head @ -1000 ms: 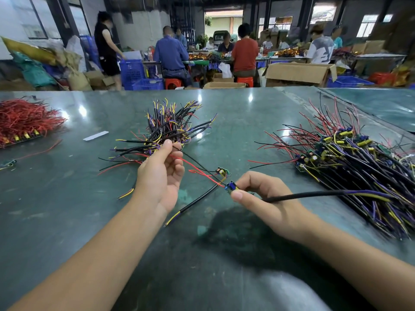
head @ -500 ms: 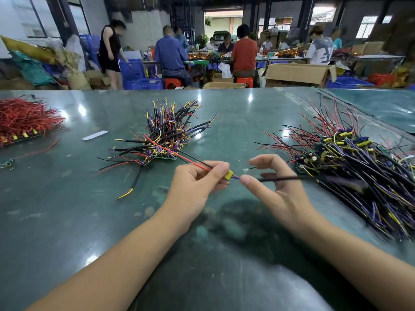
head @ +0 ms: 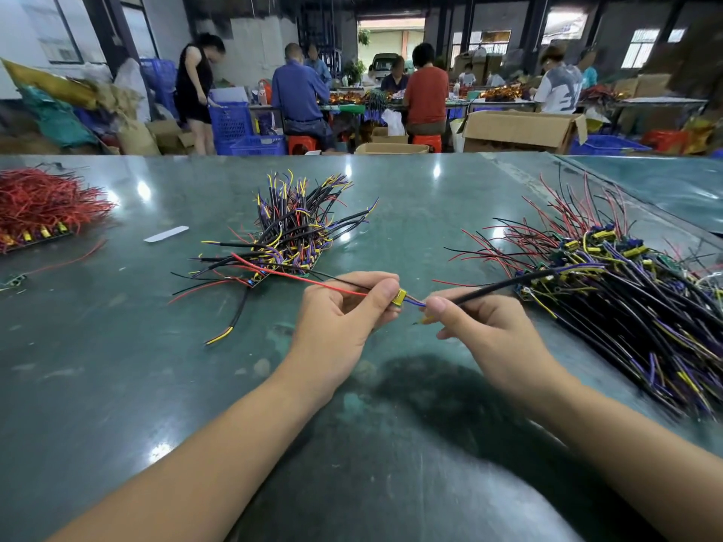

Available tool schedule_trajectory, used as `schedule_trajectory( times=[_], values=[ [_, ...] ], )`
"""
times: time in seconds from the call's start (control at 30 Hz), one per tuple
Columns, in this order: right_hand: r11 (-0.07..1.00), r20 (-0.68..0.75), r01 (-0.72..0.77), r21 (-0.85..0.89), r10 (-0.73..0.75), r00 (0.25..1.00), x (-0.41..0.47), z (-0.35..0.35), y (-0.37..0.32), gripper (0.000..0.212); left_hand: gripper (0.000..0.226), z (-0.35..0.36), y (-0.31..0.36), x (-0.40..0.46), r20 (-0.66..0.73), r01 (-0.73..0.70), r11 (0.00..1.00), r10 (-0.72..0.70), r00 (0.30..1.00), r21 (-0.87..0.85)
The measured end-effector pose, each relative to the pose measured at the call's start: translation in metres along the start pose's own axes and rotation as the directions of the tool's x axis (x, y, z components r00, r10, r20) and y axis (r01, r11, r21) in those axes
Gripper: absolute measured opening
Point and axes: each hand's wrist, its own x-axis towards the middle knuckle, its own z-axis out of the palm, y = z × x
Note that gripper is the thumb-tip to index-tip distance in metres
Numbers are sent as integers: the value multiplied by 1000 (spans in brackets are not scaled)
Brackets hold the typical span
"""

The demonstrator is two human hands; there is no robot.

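Yellow connector (head: 400, 297) pinched in left hand (head: 340, 326) fingertips, red lead trailing left, right hand (head: 489, 330) pinching black sleeved cable (head: 504, 285) just beside it, both above green table (head: 117, 385).

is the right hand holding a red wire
No, the right hand pinches a black cable, while the red wire trails from the yellow component pinched by the left hand.

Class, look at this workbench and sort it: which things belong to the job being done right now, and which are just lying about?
In the job: yellow connector with its red lead; black sleeved cable; probably, as stock, the middle wire heap and the right wire heap.
Lying about: red wire pile; white strip; loose red wire.
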Motion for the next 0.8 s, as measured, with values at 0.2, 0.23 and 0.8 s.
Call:
schedule_trajectory(
  times=[0.2, 0.23, 0.8],
  values=[
    [810, 178, -327, 487, 275, 945, -1, -5, -6, 21, 8, 2, -4, -1, 24, 1, 1000, -1, 1000, 1],
    [776, 182, -346, 528, 295, 938, 0, -6, -7, 20, 9, 2, -4, -1, 31, 2, 1000, -2, 1000, 2],
    [750, 380, -540, 382, 406, 831, -2, -21, -19, 30, 6, 1, -6, -3, 123, -89, 976, 65, 990, 200]
  ],
)
